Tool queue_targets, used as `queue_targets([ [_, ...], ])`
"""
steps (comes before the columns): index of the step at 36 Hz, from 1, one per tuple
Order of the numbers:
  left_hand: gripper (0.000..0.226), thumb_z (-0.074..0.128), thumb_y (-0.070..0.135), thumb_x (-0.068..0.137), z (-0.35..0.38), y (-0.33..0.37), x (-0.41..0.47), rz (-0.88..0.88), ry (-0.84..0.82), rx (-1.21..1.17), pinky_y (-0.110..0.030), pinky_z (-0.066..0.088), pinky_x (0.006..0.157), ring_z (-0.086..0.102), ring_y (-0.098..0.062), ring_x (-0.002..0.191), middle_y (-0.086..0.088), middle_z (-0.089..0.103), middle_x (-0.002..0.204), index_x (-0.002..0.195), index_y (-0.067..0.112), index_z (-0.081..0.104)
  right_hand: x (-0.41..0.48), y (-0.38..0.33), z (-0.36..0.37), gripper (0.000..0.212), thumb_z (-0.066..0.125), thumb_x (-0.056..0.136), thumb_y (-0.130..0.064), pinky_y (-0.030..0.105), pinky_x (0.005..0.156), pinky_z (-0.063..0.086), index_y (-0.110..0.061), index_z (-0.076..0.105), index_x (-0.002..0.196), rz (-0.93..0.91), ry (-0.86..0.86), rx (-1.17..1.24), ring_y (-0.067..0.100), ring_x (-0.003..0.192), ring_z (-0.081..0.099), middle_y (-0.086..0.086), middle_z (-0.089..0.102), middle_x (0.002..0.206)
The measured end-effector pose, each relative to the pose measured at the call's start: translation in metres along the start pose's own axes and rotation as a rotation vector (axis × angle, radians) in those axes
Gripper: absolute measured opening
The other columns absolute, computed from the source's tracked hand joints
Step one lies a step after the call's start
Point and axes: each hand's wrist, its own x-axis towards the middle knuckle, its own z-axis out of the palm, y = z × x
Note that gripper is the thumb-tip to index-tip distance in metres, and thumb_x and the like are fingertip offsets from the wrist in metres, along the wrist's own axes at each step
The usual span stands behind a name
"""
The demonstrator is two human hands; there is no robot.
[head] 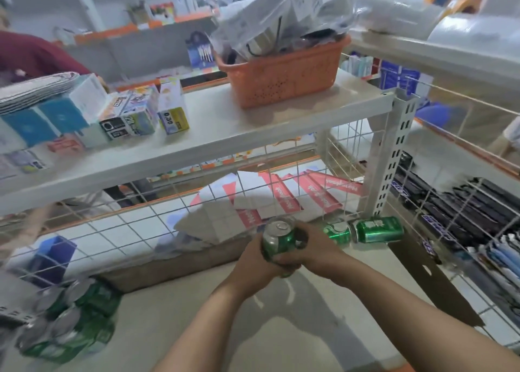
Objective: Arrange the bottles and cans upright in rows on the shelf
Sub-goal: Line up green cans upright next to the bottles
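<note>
Head camera looked down into a shop rack, and at the far left we saw a person in a maroon top (33, 53) standing behind it. Low on the left, a pack of green cans (70, 326) sat on the lower shelf (197, 315), blurred, with its silver tops towards us. Above it, the upper shelf (213, 135) carried small boxes (135, 115) on its left part and an orange basket (281, 73) stuffed with packets further along. Behind the lower shelf ran a white wire grid (157, 222). Near the middle, our left hand (253, 262) and our right hand (312, 248) met round one green can (277, 238), which we held close to the back of the lower shelf, roughly upright and tipped a little so that its silver top faced us. The fingers (285, 266) of both hands were curled tightly round its body. We could not tell whether its base touched the shelf. Just right of the right hand, a second green can (336, 232) and a third green can (378, 229) lay on their sides end to end, in the back right corner beside the slotted upright post (394, 158). Beyond the post, dark packets (464, 203) filled the neighbouring wire shelf.
</note>
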Motion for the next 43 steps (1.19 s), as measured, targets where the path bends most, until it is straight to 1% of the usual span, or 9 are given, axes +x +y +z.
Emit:
queue_targets([
  [4,0.063,0.084,0.000,0.073,-0.007,-0.009,-0.005,-0.001,0.063,-0.014,-0.030,0.060,0.088,0.071,-0.008,0.106,0.011,0.075,0.114,0.121,0.035,0.066,0.006,0.002,0.001,0.070,0.092,0.062,-0.044,0.037,0.101,0.053,-0.037,0.068,0.127,-0.013,-0.120,0.058,0.008,0.120,0.062,-0.016,0.069,0.125],
  [8,0.065,0.087,-0.004,0.070,-0.020,-0.026,-0.012,-0.113,0.150,-0.065,-0.017,0.056,0.068,0.073,-0.002,0.090,0.003,0.076,0.107,0.124,0.022,0.061,0.014,0.004,-0.002,0.059,0.078,0.084,-0.030,0.033,0.102,0.044,-0.031,0.058,0.140,0.023,-0.111,0.048,0.010,0.129,0.053,-0.015,0.058,0.138],
  [13,0.068,0.094,0.010,0.065,-0.034,-0.045,-0.016,-0.186,0.248,-0.070,-0.017,0.055,0.073,0.071,0.001,0.094,0.009,0.074,0.112,0.121,0.031,0.062,0.036,0.031,-0.005,0.071,0.079,0.080,-0.025,0.041,0.104,0.050,-0.024,0.049,0.144,-0.022,0.013,-0.474,0.021,0.127,0.055,-0.001,0.056,0.141],
  [17,0.071,0.096,0.018,0.062,-0.041,-0.059,-0.017,-0.227,0.310,-0.078,-0.024,0.058,0.081,0.071,-0.003,0.098,0.011,0.074,0.112,0.122,0.033,0.062,0.047,0.048,0.002,0.090,0.073,0.083,-0.034,0.048,0.125,0.015,-0.025,0.025,0.158,-0.081,-0.072,-1.037,0.029,0.150,0.026,0.004,0.030,0.162],
  [25,0.069,0.097,0.016,0.063,-0.051,-0.070,-0.026,-0.247,0.371,-0.073,-0.029,0.059,0.088,0.070,-0.005,0.100,0.011,0.074,0.110,0.122,0.031,0.063,0.055,0.049,0.022,0.086,0.074,0.084,-0.036,0.048,0.125,0.013,-0.025,0.027,0.155,-0.193,-0.039,-1.327,0.036,0.151,0.019,0.015,0.024,0.161],
  [30,0.070,0.097,0.019,0.062,-0.063,-0.071,-0.036,-0.242,0.407,-0.068,-0.020,0.057,0.080,0.070,-0.003,0.098,0.011,0.074,0.110,0.121,0.031,0.062,0.056,0.047,0.028,0.078,0.076,0.081,-0.037,0.040,0.118,0.030,-0.027,0.037,0.148,-0.267,-0.098,-1.212,0.025,0.139,0.041,0.003,0.045,0.149],
  [34,0.068,0.096,0.016,0.063,-0.074,-0.065,-0.042,-0.229,0.425,-0.075,-0.016,0.055,0.075,0.070,-0.003,0.096,0.006,0.074,0.111,0.121,0.027,0.062,0.046,0.045,0.032,0.068,0.088,0.075,-0.028,0.025,0.098,0.049,-0.031,0.049,0.132,-0.234,-0.140,-0.719,0.014,0.121,0.056,-0.008,0.057,0.131],
  [39,0.069,0.096,0.015,0.063,-0.080,-0.066,-0.052,-0.232,0.430,-0.094,-0.015,0.055,0.074,0.070,0.000,0.095,0.010,0.074,0.110,0.122,0.028,0.062,0.023,0.054,0.044,0.054,0.084,0.084,-0.025,-0.011,0.075,0.031,-0.035,0.046,0.121,-0.107,-0.126,-0.305,-0.023,0.090,0.050,-0.021,0.060,0.112],
  [43,0.069,0.096,0.012,0.064,-0.080,-0.070,-0.059,-0.241,0.414,-0.097,-0.022,0.058,0.081,0.071,-0.004,0.097,0.008,0.075,0.111,0.122,0.029,0.062,0.017,0.072,0.045,0.057,0.085,0.080,-0.010,-0.008,0.072,0.036,-0.025,0.047,0.120,-0.068,-0.067,-0.122,-0.016,0.098,0.050,-0.018,0.061,0.108],
])
